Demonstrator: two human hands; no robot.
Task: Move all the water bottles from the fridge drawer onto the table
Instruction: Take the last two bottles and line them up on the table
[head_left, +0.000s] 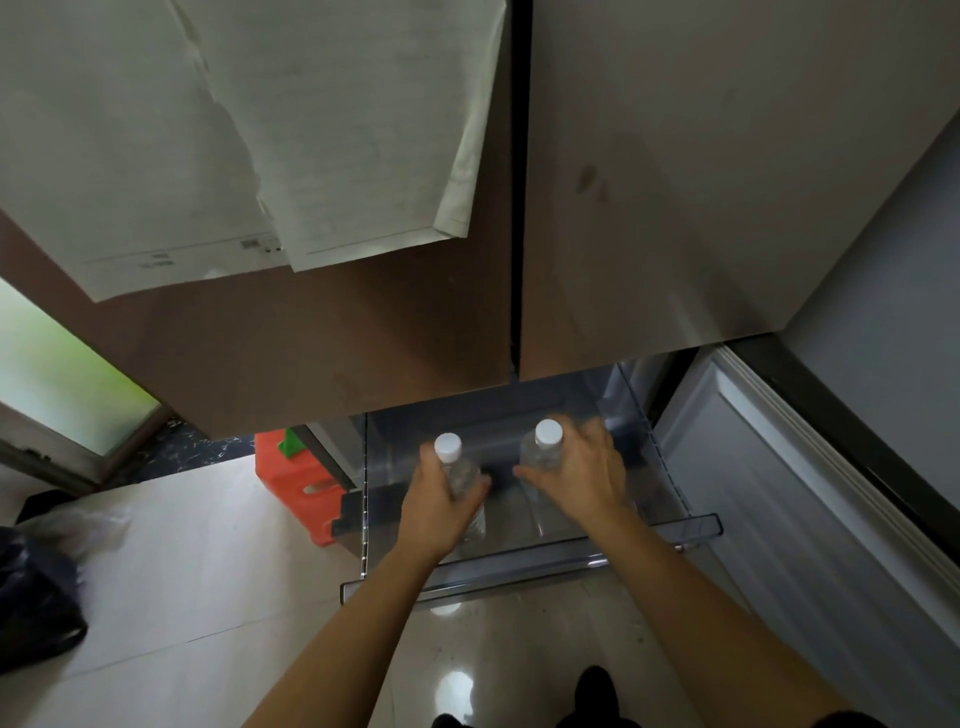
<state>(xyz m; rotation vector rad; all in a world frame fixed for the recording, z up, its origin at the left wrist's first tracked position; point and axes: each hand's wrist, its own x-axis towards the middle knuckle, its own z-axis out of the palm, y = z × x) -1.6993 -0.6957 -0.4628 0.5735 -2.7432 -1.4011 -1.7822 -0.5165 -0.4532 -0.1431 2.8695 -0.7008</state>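
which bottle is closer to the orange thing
The left-hand bottle, gripped by the left hand: it is on the side of the orange stool; the right-hand bottle, in the right hand, is farther.

At lower centre, inside the drawer (691, 527), my left hand (439, 501) is gripping the left bottle (449, 448) and my right hand (582, 480) is gripping the right bottle (545, 441) just beside it, with the fridge doors (363, 338) hanging above them.

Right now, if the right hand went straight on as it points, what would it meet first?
The right hand holds a bottle; beyond, it would likely meet the drawer at its back wall. Depth unclear.
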